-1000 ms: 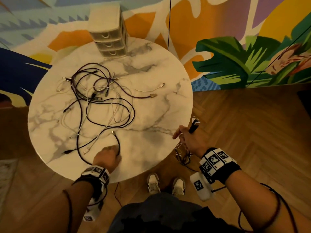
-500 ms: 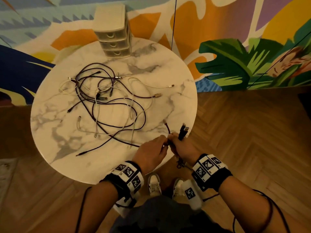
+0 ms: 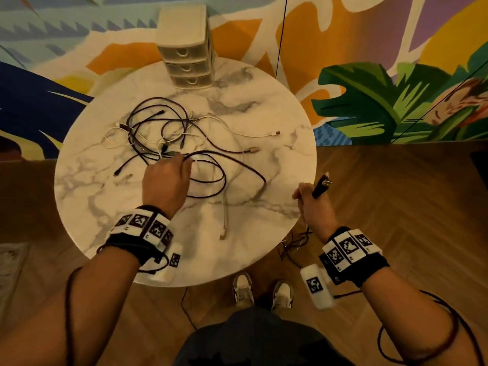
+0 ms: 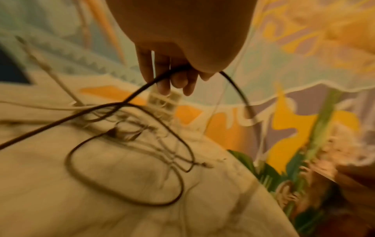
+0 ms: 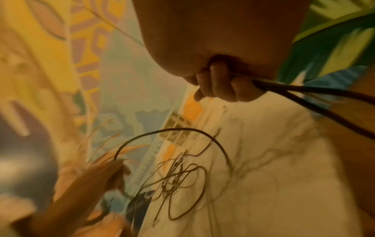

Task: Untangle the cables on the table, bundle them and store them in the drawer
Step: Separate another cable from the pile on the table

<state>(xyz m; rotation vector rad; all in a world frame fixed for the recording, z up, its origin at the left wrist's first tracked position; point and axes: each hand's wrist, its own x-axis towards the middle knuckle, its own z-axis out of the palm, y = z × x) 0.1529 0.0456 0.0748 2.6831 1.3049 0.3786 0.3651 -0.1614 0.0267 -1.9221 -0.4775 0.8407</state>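
A tangle of dark and white cables (image 3: 171, 133) lies on the round marble table (image 3: 105, 207). My left hand (image 3: 169, 178) is over the middle of the table and pinches a dark cable (image 4: 142, 89) between thumb and fingers, lifting a loop of it. My right hand (image 3: 313, 204), just off the table's right edge, grips the same dark cable's plug end (image 3: 320, 187), with coils hanging below the fist (image 5: 294, 89). A small cream drawer unit (image 3: 186, 48) with three shut drawers stands at the table's far edge.
A white cable end (image 3: 274, 133) and a gold-tipped dark cable end (image 3: 253, 149) point right on the table. A beige cable (image 3: 224, 223) runs toward the near edge. Behind the table is a painted wall; wooden floor lies to the right, with my shoes (image 3: 261, 291) below.
My left hand left the right hand at the table's near edge and reached forward to the middle of the tangle, where it took a dark cable. The right hand moved right and up.
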